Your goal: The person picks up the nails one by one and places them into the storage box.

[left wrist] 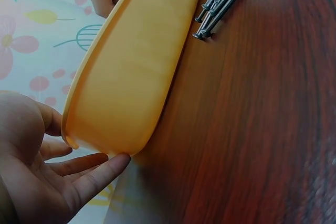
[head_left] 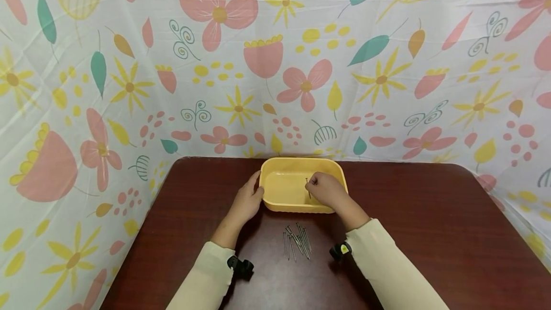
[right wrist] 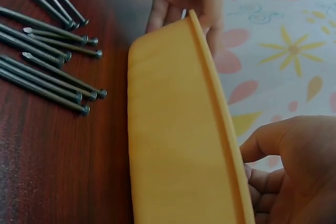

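A yellow plastic tray (head_left: pixel 297 208) stands at the back of the table. My left hand (head_left: pixel 247 200) rests against its left end, thumb by the near corner; in the left wrist view its fingers (left wrist: pixel 100 179) lie extended along the end wall. Over the tray's right half, my right hand (head_left: pixel 328 189) pinches a thin nail (head_left: pixel 309 195) between thumb and fingertips, roughly upright. The near wall hides that nail in the right wrist view. In front of the tray lies a loose pile of several metal nails (head_left: pixel 298 241), heads mostly toward the tray.
The dark reddish wooden table (head_left: pixel 430 233) extends to both sides of the tray. A flower-printed cloth (head_left: pixel 301 61) hangs close behind the table's back edge. Black wrist cameras (head_left: pixel 240 268) sit at both cuffs, near the pile's sides.
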{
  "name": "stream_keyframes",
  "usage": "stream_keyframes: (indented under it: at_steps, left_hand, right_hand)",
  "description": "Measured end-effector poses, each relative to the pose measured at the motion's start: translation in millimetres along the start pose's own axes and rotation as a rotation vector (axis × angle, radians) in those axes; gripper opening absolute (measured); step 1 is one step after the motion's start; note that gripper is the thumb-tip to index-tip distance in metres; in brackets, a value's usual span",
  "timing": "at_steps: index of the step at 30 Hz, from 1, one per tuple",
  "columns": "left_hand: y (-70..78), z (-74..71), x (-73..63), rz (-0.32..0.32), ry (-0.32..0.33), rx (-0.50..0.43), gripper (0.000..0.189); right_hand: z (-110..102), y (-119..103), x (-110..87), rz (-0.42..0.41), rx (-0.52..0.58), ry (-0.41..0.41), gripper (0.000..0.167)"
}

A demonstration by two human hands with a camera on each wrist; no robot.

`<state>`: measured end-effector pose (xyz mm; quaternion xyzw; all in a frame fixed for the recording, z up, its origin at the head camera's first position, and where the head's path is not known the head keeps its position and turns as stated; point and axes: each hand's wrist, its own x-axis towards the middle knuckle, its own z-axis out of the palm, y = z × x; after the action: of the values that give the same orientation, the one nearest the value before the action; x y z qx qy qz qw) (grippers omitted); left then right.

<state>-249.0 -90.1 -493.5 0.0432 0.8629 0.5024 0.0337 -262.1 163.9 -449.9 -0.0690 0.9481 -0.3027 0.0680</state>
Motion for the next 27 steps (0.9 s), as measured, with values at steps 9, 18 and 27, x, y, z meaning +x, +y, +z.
stream_keyframes:
  at_steps: [9,18,27]
  left_hand:
    - [-1.0,0.2,1.8,0.002,0.0,-0.002,0.057]
    - [-3.9,0.4,3.2,0.018,-0.004,0.014,0.057]
    - [-3.5,-0.2,1.8,0.008,-0.009,0.006,0.057]
  right_hand:
    - [5,0,19.6,0.061,-0.011,-0.094,0.045]
    - [16,-1,33.4,0.136,-0.086,-0.16,0.045]
    - [24,-1,42.1,0.147,-0.168,-0.171,0.045]
